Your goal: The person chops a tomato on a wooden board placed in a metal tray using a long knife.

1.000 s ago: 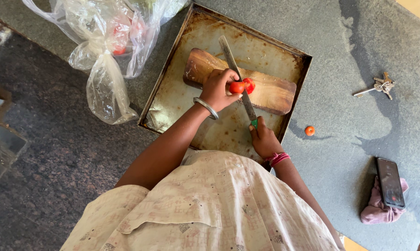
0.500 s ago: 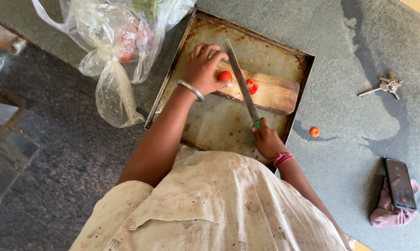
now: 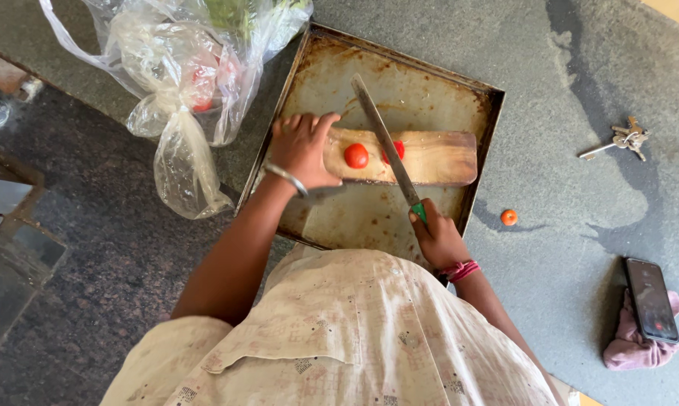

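Head view looks straight down at a person bent over a rusty metal tray [image 3: 460, 90] on a grey stone floor. A long wooden board [image 3: 437, 156] lies across the tray, with its long side running left to right.

One tomato half [image 3: 356, 156] sits on the board, round and red. A second red piece [image 3: 397, 149] sits just beside it, partly hidden by the knife [image 3: 381, 143]. It may be the other half, but I cannot see enough to be sure.

The left hand [image 3: 302, 149] rests on the left end of the board, fingers curled over its edge, holding it down. The tomato half is just to the right of this hand, so the left hand is the nearer one.

The right hand [image 3: 437, 239] is closed around the green handle of the knife, near the tray's front edge. The blade points away from the person, slanting across the board, between the two red pieces.

A small tomato [image 3: 509, 217] lies alone on the floor, right of the tray. Clear plastic bags [image 3: 181, 83] sit to the left. Keys [image 3: 625, 140] and a phone [image 3: 650, 299] on a pink cloth [image 3: 629, 352] lie far to the right.
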